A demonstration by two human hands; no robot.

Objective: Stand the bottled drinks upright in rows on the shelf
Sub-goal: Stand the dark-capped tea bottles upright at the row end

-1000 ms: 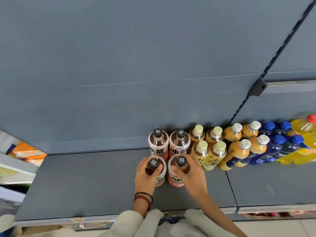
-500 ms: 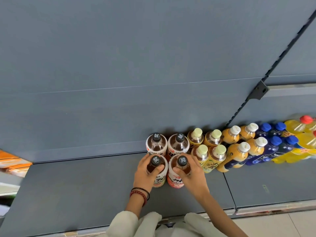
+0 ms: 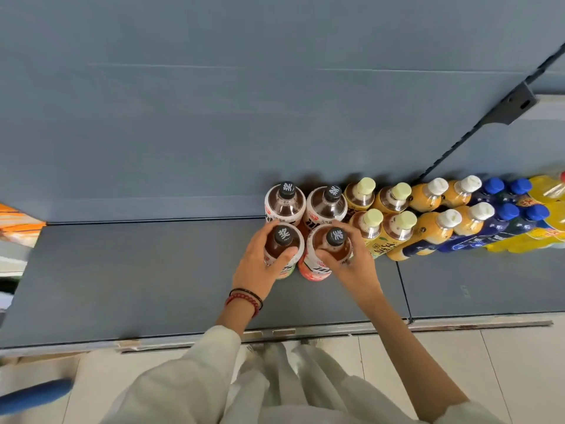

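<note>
Left hand (image 3: 260,264) grip wrapped round near-left tea bottle (image 3: 282,249); right hand (image 3: 351,261) grip wrapped round near-right tea bottle (image 3: 324,255); both upright on shelf (image 3: 137,270), touching far pair.

Black-capped brown tea bottles (image 3: 285,202), pale-green-capped yellow bottles (image 3: 360,194), white-capped orange bottles (image 3: 428,194) and blue bottles (image 3: 501,215) on a grey-blue shelf (image 3: 137,276).

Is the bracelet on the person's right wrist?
No, the red beaded bracelet sits on the wrist of the left hand, while the right hand has a bare wrist.
</note>
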